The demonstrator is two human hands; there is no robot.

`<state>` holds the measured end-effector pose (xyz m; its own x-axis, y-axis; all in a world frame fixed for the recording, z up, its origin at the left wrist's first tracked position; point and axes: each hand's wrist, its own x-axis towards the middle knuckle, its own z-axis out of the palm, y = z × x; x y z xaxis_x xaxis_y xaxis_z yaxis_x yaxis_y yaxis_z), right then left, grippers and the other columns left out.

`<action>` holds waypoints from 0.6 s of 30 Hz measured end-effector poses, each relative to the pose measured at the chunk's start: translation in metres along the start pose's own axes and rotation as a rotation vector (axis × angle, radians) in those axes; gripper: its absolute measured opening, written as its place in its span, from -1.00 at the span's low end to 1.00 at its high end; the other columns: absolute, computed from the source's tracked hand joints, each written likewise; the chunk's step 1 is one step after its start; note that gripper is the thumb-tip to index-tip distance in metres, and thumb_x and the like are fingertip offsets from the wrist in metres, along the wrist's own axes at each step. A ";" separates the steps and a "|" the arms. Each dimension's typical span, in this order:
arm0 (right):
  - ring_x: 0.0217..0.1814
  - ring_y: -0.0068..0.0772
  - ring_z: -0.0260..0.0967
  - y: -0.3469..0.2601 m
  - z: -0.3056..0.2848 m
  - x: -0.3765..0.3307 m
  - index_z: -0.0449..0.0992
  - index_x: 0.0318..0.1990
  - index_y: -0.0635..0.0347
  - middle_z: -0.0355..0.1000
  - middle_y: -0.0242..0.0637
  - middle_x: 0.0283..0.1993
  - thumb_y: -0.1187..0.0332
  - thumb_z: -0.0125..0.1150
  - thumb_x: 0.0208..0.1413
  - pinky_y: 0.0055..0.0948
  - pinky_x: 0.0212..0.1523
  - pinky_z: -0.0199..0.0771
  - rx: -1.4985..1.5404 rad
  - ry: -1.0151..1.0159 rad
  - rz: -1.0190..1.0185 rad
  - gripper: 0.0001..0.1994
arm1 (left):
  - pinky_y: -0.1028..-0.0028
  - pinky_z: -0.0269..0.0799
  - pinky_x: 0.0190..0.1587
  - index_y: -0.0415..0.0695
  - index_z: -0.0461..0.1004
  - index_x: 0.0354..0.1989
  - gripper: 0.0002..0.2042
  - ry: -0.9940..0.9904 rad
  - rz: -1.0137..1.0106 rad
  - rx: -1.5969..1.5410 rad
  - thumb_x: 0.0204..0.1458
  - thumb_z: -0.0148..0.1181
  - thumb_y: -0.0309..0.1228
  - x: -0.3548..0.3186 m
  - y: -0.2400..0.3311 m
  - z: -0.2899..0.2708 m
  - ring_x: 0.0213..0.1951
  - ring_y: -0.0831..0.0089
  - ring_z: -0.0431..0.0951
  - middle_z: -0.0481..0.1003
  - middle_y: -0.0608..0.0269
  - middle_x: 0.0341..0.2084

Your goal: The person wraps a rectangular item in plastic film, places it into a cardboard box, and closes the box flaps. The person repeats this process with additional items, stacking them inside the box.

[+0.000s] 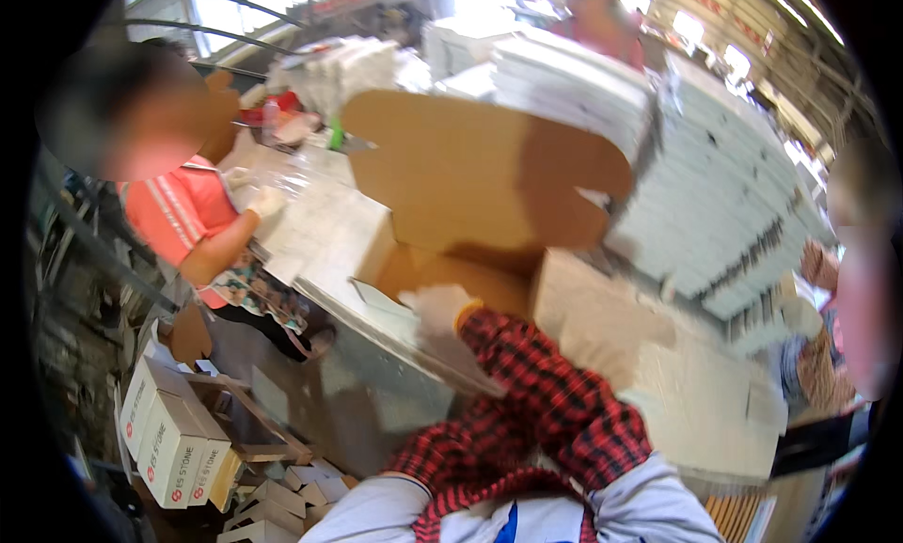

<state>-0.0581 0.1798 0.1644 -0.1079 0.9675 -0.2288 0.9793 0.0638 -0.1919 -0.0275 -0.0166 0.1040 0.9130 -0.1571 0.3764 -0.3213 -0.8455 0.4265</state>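
An open cardboard box, brown inside with its lid raised, stands on the worktable in front of me. My right hand, in a pale glove with a yellow cuff, reaches across to the box's near left corner. Its fingers appear bent over the near wall, partly hidden. My forearms cross, both in red and black plaid sleeves. Passing beneath the right one, the left forearm leads toward a blurred, pale-gloved shape, my left hand, against the box's right outer side. Its fingers are smeared and cannot be made out.
Tall stacks of white flat sheets rise behind and right of the box. A person in an orange top handles clear plastic at the table's left; others stand right and behind. White cartons lie below left, near loose cardboard.
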 end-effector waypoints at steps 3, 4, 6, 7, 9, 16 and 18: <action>0.19 0.15 0.50 0.050 -0.058 -0.110 0.45 0.32 0.00 0.56 0.00 0.15 0.01 0.23 0.27 0.02 0.17 0.50 0.178 0.182 -0.073 -0.47 | 0.11 0.25 0.37 -0.05 0.59 0.10 -0.58 -0.137 -0.188 -0.004 0.19 0.16 -0.08 0.014 -0.018 -0.024 0.20 0.03 0.47 0.52 0.06 0.15; 0.18 0.14 0.51 0.063 -0.101 -0.180 0.48 0.28 0.06 0.57 0.01 0.13 0.10 0.21 0.31 -0.07 0.20 0.50 0.249 0.209 0.006 -0.54 | 0.12 0.26 0.37 -0.06 0.60 0.09 -0.59 -0.225 -0.311 -0.022 0.19 0.16 -0.09 0.021 -0.024 -0.034 0.18 0.03 0.48 0.54 0.06 0.14; 0.20 0.13 0.50 0.114 -0.083 -0.258 0.49 0.24 0.23 0.56 0.06 0.13 0.13 0.26 0.29 -0.09 0.20 0.48 0.169 0.533 0.381 -0.52 | 0.08 0.31 0.28 -0.10 0.59 0.10 -0.57 0.020 -0.346 0.141 0.18 0.19 -0.10 0.018 -0.050 -0.050 0.14 0.00 0.50 0.55 0.04 0.12; 0.21 0.12 0.50 0.137 -0.073 -0.292 0.50 0.22 0.32 0.56 0.08 0.12 0.14 0.28 0.27 -0.10 0.20 0.48 0.167 0.676 0.555 -0.50 | 0.07 0.31 0.28 -0.10 0.60 0.09 -0.59 0.133 -0.167 0.183 0.20 0.17 -0.12 0.015 -0.066 -0.066 0.15 -0.01 0.49 0.56 0.00 0.12; 0.30 0.13 0.42 0.175 -0.028 -0.387 0.50 0.22 0.31 0.49 0.14 0.22 0.08 0.30 0.26 -0.12 0.26 0.43 0.025 0.823 0.846 -0.47 | 0.07 0.33 0.27 -0.09 0.56 0.15 -0.58 0.236 -0.061 0.185 0.23 0.14 -0.13 0.025 -0.087 -0.069 0.16 -0.02 0.49 0.53 0.02 0.16; 0.14 0.04 0.55 0.200 0.060 -0.434 0.48 0.24 0.37 0.57 0.22 0.05 -0.16 0.19 0.28 -0.16 0.14 0.47 0.929 0.753 1.149 -0.30 | 0.30 0.48 0.11 -0.24 0.52 0.18 -0.56 0.218 -0.754 -0.559 0.27 0.15 -0.18 0.040 -0.094 -0.063 0.05 0.17 0.60 0.62 0.04 0.02; 0.09 0.05 0.57 0.205 0.069 -0.426 0.49 0.22 0.39 0.60 0.20 0.00 -0.18 0.16 0.28 -0.15 0.10 0.49 1.034 0.715 1.115 -0.29 | 0.34 0.50 0.06 -0.27 0.54 0.15 -0.58 0.261 -0.881 -0.716 0.27 0.16 -0.20 0.018 -0.118 -0.044 0.01 0.24 0.61 0.63 0.01 -0.04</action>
<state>0.1764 -0.2357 0.1569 0.8919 0.3537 -0.2817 -0.0287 -0.5775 -0.8159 0.0158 0.1024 0.0967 0.8381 0.5217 -0.1593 0.2542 -0.1151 0.9603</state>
